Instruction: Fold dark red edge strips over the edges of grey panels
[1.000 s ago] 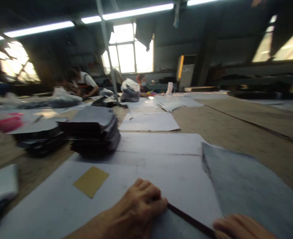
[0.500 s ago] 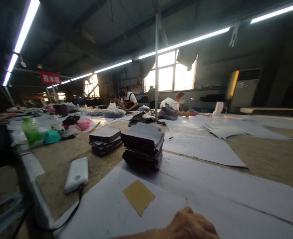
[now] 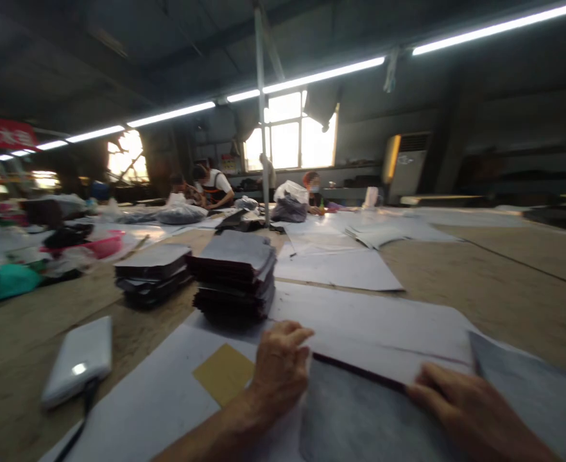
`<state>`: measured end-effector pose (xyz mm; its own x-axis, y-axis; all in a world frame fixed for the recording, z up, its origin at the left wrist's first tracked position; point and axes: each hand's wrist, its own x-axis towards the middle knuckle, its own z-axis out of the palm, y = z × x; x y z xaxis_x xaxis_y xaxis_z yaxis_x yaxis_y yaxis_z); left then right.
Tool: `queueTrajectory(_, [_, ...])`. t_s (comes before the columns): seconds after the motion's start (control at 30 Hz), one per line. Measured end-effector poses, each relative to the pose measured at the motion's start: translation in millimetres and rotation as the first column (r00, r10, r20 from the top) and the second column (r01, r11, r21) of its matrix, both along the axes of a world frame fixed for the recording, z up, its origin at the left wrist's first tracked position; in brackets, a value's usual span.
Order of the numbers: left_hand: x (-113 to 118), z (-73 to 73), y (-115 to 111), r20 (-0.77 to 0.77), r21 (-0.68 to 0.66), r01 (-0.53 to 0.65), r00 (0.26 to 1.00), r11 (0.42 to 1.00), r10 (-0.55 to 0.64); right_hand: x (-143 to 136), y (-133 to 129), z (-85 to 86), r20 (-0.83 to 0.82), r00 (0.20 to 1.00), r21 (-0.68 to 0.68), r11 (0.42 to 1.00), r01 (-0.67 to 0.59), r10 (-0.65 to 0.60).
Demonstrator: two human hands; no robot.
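Note:
A grey sheet (image 3: pixel 360 410) with a dark far edge lies low in front of me, over white paper. At its far left corner my left hand (image 3: pixel 283 362) is closed, fingers bent around the corner. My right hand (image 3: pixel 461 398) pinches the same edge farther right; its fingertips are partly hidden and blurred. Beside my left wrist a tan square piece (image 3: pixel 224 374) rests on the white paper (image 3: pixel 162 398). Another grey sheet (image 3: pixel 528 378) lies beyond my right hand.
Two stacks of dark cut pieces, a taller one (image 3: pixel 235 276) and a lower one (image 3: pixel 153 273), stand ahead. A white power bank (image 3: pixel 81 359) with a black cable lies left. Behind are a pink basket (image 3: pixel 107 244), a metal pole (image 3: pixel 265 160) and several people.
My view has turned right. My left hand has come farther over the table, and my right hand has entered. The grey sheet now lies between them, held at its far edge.

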<state>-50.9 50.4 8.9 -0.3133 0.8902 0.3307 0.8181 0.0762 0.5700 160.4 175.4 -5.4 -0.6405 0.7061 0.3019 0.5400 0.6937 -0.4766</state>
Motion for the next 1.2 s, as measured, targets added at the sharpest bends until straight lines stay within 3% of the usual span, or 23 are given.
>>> queueTrajectory(0.07, [13.0, -1.3, -6.9, -0.031, 0.029, 0.162, 0.987, 0.986, -0.161, -6.7, -8.2, 13.6, 0.062, 0.995, -0.04, 0.996, 0.078, -0.075])
queueTrajectory(0.13, [24.8, -4.3, -13.7, -0.068, 0.028, 0.397, 0.916, 0.917, -0.394, -15.5, -11.8, 19.1, 0.107, 0.983, -0.066, 0.986, 0.155, -0.148])
queueTrajectory(0.17, [28.7, -6.4, -16.2, -0.203, 0.012, 0.508, 0.844, 0.861, -0.496, -19.2, -10.6, 19.0, 0.123, 0.978, -0.085, 0.98, 0.18, -0.169])
queueTrajectory(0.23, [32.1, -11.5, -19.0, -0.428, 0.032, 0.591, 0.736, 0.806, -0.524, -21.6, -3.0, 17.4, 0.128, 0.972, -0.129, 0.969, 0.211, -0.195])
queueTrajectory(0.33, [29.9, -20.8, -19.6, -0.603, 0.075, 0.599, 0.664, 0.797, -0.442, -5.8, 12.8, 23.5, 0.054, 0.964, -0.167, 0.949, 0.267, -0.262])
queueTrajectory(0.43, [24.5, -32.3, -19.4, -0.66, 0.094, 0.577, 0.646, 0.811, -0.383, 33.3, 17.2, 41.1, -0.037, 0.946, -0.154, 0.937, 0.313, -0.322])
queueTrajectory(0.5, [22.2, -40.2, -18.5, -0.674, 0.084, 0.55, 0.646, 0.831, -0.359, 66.5, 5.7, 51.9, -0.069, 0.937, -0.135, 0.934, 0.332, -0.343])
queueTrajectory(0.6, [23.7, -48.3, -14.6, -0.676, 0.084, 0.529, 0.653, 0.845, -0.341, 111.4, -31.7, 57.9, -0.052, 0.946, -0.09, 0.945, 0.315, -0.32])
queueTrajectory(0.77, [30.9, -47.8, -7.8, -0.652, 0.046, 0.497, 0.672, 0.867, -0.351, 150.6, -81.1, 42.1, 0.121, 0.988, 0.059, 0.995, 0.085, -0.091])
queueTrajectory(0.87, [29.8, -44.8, -6.7, -0.667, 0.065, 0.485, 0.671, 0.872, -0.324, 156.7, -85.6, 32.1, 0.229, 0.973, 0.241, 0.968, -0.065, 0.008])
queueTrajectory(0.97, [30.7, -40.4, -6.3, -0.691, 0.107, 0.516, 0.653, 0.85, -0.31, 155.3, -86.7, 25.3, 0.223, 0.971, 0.316, 0.936, -0.155, 0.085])
queueTrajectory(1.03, [39.2, -35.2, -5.2, -0.676, 0.133, 0.565, 0.652, 0.814, -0.343, 153.2, -87.1, 21.6, 0.153, 0.987, 0.349, 0.932, -0.096, 0.044])
queueTrajectory(1.2, [96.3, -14.0, 7.9, -0.513, 0.101, 0.723, 0.626, 0.683, -0.587, 154.2, -80.8, 16.1, -0.088, 0.947, 0.309, 0.896, 0.32, -0.308])
